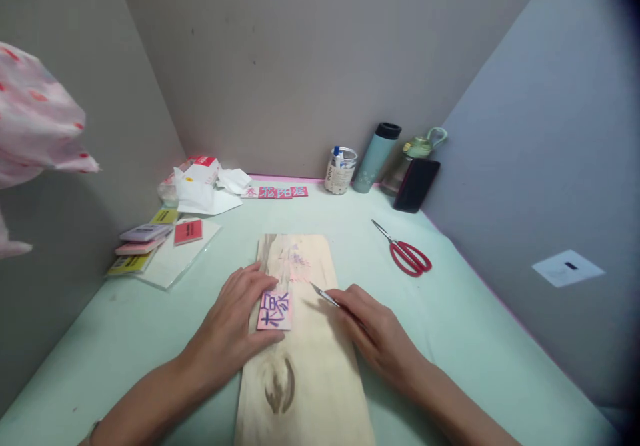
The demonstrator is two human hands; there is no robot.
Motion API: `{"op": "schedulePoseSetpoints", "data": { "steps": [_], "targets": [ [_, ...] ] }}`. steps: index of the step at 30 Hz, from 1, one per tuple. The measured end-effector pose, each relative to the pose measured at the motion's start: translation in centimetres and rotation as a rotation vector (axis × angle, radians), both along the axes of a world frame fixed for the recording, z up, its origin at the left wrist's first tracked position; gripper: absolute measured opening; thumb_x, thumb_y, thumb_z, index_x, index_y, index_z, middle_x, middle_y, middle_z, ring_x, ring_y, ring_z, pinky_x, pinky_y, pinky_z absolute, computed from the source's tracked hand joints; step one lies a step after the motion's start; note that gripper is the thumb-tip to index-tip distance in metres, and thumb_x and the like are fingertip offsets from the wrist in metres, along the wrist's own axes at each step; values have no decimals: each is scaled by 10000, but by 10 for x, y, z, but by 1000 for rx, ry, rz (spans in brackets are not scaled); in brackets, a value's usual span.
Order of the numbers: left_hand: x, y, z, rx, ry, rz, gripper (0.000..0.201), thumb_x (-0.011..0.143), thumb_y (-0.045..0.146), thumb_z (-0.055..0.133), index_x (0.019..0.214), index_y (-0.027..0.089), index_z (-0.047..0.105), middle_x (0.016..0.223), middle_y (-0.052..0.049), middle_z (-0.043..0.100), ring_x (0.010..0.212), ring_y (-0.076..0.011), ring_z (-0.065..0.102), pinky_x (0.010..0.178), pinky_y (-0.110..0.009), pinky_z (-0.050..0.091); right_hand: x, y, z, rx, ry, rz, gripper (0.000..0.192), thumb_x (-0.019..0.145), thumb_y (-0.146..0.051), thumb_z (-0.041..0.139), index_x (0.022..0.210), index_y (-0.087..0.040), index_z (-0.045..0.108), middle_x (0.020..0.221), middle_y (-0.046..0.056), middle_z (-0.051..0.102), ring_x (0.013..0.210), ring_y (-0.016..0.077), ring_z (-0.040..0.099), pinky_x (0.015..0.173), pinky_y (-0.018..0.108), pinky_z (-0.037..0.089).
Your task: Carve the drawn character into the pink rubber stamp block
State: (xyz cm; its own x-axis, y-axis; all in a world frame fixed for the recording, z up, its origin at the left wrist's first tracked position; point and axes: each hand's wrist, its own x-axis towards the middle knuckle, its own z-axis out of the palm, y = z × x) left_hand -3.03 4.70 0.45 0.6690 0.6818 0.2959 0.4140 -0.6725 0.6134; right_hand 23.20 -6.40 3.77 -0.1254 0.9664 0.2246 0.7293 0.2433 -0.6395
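Note:
A pale wooden board (310,373) lies lengthwise on the light green table. On it rests a small pink block (275,310) with dark drawn characters. My left hand (234,326) lies flat against the block's left side, fingers touching its edges. My right hand (373,329) grips a thin metal carving knife (324,295), its blade pointing left toward the block, tip a short way from it.
Red-handled scissors (407,254) lie to the right. At the back stand a jar (340,170), a teal flask (377,157), a green bottle (417,156) and a dark phone (416,185). Pink carved blocks (277,193), crumpled paper and stacked coloured blocks (145,243) sit at the left.

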Motion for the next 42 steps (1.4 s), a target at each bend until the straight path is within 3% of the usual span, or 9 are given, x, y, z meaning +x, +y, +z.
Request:
{"op": "schedulePoseSetpoints", "data": {
  "steps": [5, 10, 15, 22, 42],
  "targets": [
    [-1, -1, 3, -43, 13, -11, 373, 901, 327, 692, 1250, 279, 568, 1312, -94, 598, 1423, -365, 422, 1149, -580, 401, -6, -5, -6, 186, -233, 157, 352, 1046, -179, 389, 1367, -168, 532, 801, 48, 687, 660, 173, 611, 571, 284, 415],
    [1, -1, 7, -62, 41, -8, 347, 911, 351, 694, 1226, 275, 568, 1267, -97, 595, 1412, -375, 416, 1145, -622, 376, -11, -6, -5, 199, -345, 191, 322, 1066, -208, 394, 1329, -169, 575, 728, 21, 653, 592, 160, 566, 528, 289, 332],
    [1, -1, 3, -35, 9, 5, 354, 908, 341, 698, 1232, 278, 568, 1258, -94, 595, 1405, -372, 415, 1133, -599, 392, -8, -4, 1, 168, -406, 189, 336, 1028, -173, 389, 1257, -162, 635, 729, 28, 607, 601, 167, 524, 531, 297, 309],
    [1, -1, 0, -36, -1, 13, 371, 899, 347, 712, 1238, 289, 571, 1279, -89, 591, 1415, -369, 409, 1119, -569, 418, -5, -5, 2, 67, -356, 220, 349, 979, -153, 418, 1267, -186, 612, 878, 51, 619, 679, 167, 547, 581, 288, 363],
    [2, -1, -2, -34, -30, 32, 365, 885, 339, 730, 1219, 293, 590, 1257, -72, 593, 1411, -362, 412, 1114, -557, 421, -8, -4, -1, -17, -168, 179, 339, 973, -145, 449, 1247, -214, 636, 960, 53, 602, 732, 156, 579, 640, 283, 424]
  ]
}}
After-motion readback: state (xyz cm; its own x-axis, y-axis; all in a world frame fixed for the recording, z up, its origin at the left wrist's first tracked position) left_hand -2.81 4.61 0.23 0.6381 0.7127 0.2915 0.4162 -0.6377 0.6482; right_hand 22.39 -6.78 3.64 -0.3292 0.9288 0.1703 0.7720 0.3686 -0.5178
